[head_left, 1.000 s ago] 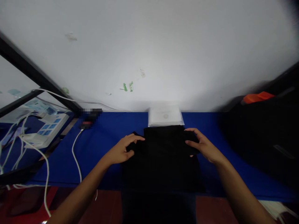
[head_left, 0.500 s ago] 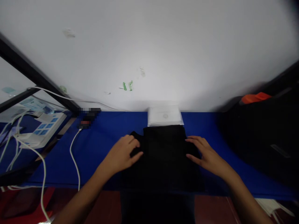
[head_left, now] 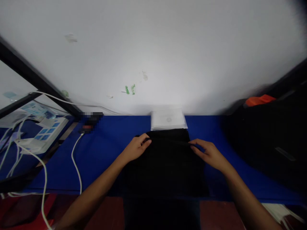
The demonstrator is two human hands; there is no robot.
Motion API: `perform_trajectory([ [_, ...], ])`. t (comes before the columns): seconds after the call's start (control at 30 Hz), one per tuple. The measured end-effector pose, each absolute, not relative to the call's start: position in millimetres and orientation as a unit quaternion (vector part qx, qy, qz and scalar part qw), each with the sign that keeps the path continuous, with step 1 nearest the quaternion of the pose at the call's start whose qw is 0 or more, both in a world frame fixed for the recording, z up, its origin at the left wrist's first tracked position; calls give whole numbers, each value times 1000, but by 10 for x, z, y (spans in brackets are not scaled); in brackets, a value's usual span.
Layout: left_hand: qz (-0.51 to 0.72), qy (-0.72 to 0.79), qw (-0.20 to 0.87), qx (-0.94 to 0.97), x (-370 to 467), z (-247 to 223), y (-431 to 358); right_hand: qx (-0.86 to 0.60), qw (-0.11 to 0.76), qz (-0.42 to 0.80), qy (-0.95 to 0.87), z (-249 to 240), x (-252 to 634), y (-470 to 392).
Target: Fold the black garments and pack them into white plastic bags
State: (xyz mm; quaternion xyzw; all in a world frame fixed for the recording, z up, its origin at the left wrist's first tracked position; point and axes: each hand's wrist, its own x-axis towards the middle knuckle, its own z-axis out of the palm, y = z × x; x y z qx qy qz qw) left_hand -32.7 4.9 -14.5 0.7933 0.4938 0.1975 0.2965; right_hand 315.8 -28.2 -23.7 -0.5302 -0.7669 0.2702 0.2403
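Left hand [head_left: 137, 148] and right hand [head_left: 209, 154], looser earlier, now pinch the cloth [head_left: 168, 166] edge; table [head_left: 115, 131] extends either side.

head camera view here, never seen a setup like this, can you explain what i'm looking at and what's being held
There is no machine here: a person works with two bare hands. The camera is worn on their head, looking forward and down.

The left hand and right hand each pinch an edge of a folded black cloth, which lies on a blue tabletop.

Just beyond the cloth is a stack of white sheets or packets. At the right is a large black item, perhaps a bag, with something orange at its top. At the left, a white cable runs from a blurred-out black device.
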Motion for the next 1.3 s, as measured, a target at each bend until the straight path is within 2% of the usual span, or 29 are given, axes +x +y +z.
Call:
perform_trajectory([
  [0.13,139,580,181,782,-263,-236,354,-578,261,193,-749,-327,3046,121],
  [0.23,84,595,106,792,-182,-287,443,-604,211,93,-763,-455,2958,339],
  [0.33,111,565,48,816,-143,-285,356,-609,189,17,-770,-510,2922,364],
  [0.43,150,490,8,859,-173,-263,159,-576,231,-19,-784,-448,2926,216],
  [0.5,147,452,41,879,-217,-273,34,-545,244,5,-802,-387,2920,76],
  [0.63,135,460,123,869,-299,-364,-64,-487,199,115,-843,-384,2869,-131],
  [0.73,131,450,141,872,-329,-374,-29,-472,176,126,-854,-445,2841,-159],
  [0.87,106,428,161,883,-359,-130,-57,-471,177,141,-852,-343,2864,-171],
  [1.03,66,412,256,872,-444,290,-435,-452,176,255,-837,-34,2950,-466],
  [1.17,-23,390,415,822,-519,318,-737,-436,100,351,-823,-1,2954,-767],
  [1.3,-13,388,475,790,-567,238,-742,-466,31,373,-801,-23,2885,-863],
])
